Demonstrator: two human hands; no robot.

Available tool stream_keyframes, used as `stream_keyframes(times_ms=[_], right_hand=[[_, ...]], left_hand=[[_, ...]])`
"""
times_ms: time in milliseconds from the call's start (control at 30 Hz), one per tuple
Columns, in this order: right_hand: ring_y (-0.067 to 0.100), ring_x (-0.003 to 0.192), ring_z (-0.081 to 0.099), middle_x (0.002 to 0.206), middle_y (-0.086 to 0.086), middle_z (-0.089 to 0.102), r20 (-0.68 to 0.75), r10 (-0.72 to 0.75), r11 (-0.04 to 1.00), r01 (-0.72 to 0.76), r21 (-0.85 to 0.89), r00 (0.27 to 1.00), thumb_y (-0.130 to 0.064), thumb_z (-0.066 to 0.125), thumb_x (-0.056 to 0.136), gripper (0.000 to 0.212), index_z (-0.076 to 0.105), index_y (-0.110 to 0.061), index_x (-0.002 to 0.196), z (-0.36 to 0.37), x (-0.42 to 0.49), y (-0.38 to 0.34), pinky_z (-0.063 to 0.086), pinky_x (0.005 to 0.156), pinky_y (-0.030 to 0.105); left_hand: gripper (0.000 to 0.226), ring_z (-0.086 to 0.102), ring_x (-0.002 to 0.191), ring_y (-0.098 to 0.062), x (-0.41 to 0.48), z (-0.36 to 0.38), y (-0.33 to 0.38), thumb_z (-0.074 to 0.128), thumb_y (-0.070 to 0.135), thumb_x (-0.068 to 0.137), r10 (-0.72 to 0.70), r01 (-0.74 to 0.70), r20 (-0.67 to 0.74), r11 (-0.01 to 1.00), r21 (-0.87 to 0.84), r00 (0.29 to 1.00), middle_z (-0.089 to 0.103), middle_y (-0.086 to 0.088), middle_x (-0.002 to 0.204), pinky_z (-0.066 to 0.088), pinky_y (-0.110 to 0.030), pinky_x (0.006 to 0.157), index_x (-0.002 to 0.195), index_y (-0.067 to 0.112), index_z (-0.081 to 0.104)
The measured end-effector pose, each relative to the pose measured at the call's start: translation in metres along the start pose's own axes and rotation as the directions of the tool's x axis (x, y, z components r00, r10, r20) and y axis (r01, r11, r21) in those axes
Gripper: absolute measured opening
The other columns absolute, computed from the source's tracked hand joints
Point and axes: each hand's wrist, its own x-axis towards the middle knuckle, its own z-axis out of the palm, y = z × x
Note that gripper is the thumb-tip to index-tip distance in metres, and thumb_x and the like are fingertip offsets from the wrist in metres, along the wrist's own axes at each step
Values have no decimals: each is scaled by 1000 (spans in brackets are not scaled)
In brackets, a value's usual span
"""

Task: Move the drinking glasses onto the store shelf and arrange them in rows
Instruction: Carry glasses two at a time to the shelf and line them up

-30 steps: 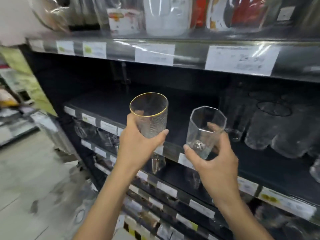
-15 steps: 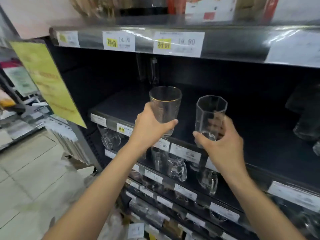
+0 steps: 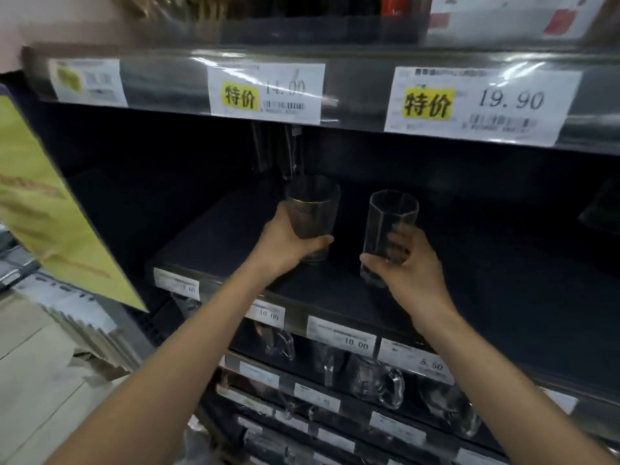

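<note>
gold-rim glass point(image 3: 312, 213): round, see-through, empty, upright, held low over the dark shelf point(image 3: 214, 236) | eight-sided glass point(image 3: 391, 226): clear, empty, upright, held, at 3 o'clock of the first, apart

The left forearm point(image 3: 188, 357) and the right forearm point(image 3: 503, 380) are bare along all the length that shows, slim and smooth, each narrowing to the wrist. The left hand point(image 3: 285, 243) and the right hand point(image 3: 414, 278) are bare as well (long slender fingers, the nails too blurred to make out). Both arms run out of view at the lower edge.
</note>
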Motion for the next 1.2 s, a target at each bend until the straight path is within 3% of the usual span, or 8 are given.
stream_keyframes(times_ms=[100,167,433,667,800,900,1100,1200], right_hand=[[-9,90,51,99,-29,47,9,24,1000,-24,-8,1000,-20,79,81,57,38,-37,116,16,24,-1,46,85,18],[-2,96,54,99,-28,48,9,44,999,-44,-21,999,-21,79,82,55,38,-36,115,26,38,-2,47,95,27],[7,102,55,99,-20,52,-7,120,992,-120,-44,993,-28,78,84,60,40,-30,130,50,80,-11,44,88,22],[5,97,52,108,-12,50,-151,146,985,-158,-74,978,-25,73,88,67,33,-18,142,79,98,-3,41,83,17],[11,110,51,132,-1,52,-220,149,980,-173,-97,964,-21,70,90,68,29,-14,144,91,105,0,41,90,19],[14,112,56,133,2,55,-240,133,975,-170,-141,962,-19,72,87,68,33,-16,142,100,115,3,43,87,20],[24,112,58,122,5,60,-355,87,935,-200,-294,931,-43,78,72,66,50,-20,127,117,142,9,48,99,42],[23,112,59,120,3,64,-389,73,914,-217,-342,919,-46,76,77,58,53,-18,123,122,150,8,47,99,43]], left_hand=[[83,61,111,-5,33,-5,-14,89,42,64,35,-33,93,999,-22,995,63,9,120,50,-28,99,131,21,44],[85,60,113,-6,51,-7,-21,89,44,64,51,-47,127,998,-36,991,62,8,123,50,-32,102,132,21,44],[76,55,114,-8,96,-1,-36,84,34,75,33,-16,110,988,-150,993,55,4,123,46,-16,91,134,15,40],[72,53,113,-8,123,5,-44,80,35,81,66,-60,21,976,-207,998,54,4,126,44,-17,91,139,16,42],[72,55,121,-14,139,8,-50,78,32,83,100,-96,16,980,-174,995,56,-2,136,44,-19,95,142,14,42],[75,52,127,-16,150,10,-56,78,24,83,129,-122,45,984,-129,991,53,-4,142,42,-23,102,146,14,39],[75,53,125,-16,166,12,-61,80,22,81,147,-139,49,980,-142,988,54,-3,138,41,-20,95,143,13,38],[65,57,111,-17,175,12,-64,83,19,78,120,-116,11,978,-171,993,56,-2,120,45,-23,86,127,10,40]])
